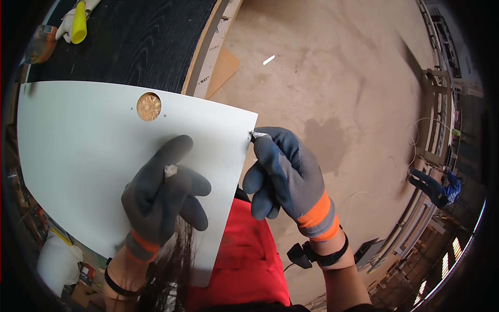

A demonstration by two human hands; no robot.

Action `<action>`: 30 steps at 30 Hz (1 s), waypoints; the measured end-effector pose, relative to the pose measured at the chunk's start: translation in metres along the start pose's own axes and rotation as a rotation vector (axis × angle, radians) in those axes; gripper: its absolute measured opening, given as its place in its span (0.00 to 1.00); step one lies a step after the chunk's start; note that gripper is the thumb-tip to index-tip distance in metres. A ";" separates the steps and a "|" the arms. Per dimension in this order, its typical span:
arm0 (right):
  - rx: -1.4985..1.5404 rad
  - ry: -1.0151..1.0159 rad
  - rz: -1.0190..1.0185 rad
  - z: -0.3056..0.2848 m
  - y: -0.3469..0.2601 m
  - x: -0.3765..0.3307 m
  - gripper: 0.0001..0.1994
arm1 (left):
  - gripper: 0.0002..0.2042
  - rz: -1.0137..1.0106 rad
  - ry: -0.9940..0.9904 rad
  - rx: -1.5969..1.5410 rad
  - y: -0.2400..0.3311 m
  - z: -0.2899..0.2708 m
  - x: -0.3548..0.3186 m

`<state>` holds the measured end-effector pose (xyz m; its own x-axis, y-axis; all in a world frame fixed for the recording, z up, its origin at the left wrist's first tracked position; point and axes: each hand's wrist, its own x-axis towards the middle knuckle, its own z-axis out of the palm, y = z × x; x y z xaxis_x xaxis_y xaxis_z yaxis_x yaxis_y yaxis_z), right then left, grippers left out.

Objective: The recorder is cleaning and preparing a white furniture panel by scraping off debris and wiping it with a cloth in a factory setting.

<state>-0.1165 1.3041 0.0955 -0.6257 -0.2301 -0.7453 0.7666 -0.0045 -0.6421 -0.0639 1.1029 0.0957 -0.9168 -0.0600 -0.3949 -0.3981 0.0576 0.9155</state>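
A pale, smooth panel (88,156) lies in front of me, its right edge running down past my waist. My right hand (288,171), in a grey and dark blue work glove with an orange cuff, pinches a small silvery piece (261,134) with a dark tip at the panel's right edge, near the far corner. Above the panel is my left hand (163,195), in a matching glove with its fingers partly spread. A small crumpled whitish piece (170,170) is tucked between those fingers; the rest of it is hidden.
Beyond the panel is a dark wood-grain board (125,41), bearing a yellow cylinder (79,23) and a white glove (65,27). The panel has a round cut-out (149,106). Another person (436,187) is far right, near stacked frames. A white strip (268,60) lies on the floor.
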 end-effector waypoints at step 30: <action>0.094 0.007 0.071 -0.002 -0.009 -0.003 0.16 | 0.25 -0.074 -0.071 -0.019 0.000 -0.002 -0.001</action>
<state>-0.1220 1.3064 0.1034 -0.5703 -0.2264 -0.7897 0.8188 -0.0799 -0.5684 -0.0626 1.1012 0.0963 -0.8850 0.0076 -0.4655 -0.4649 0.0370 0.8846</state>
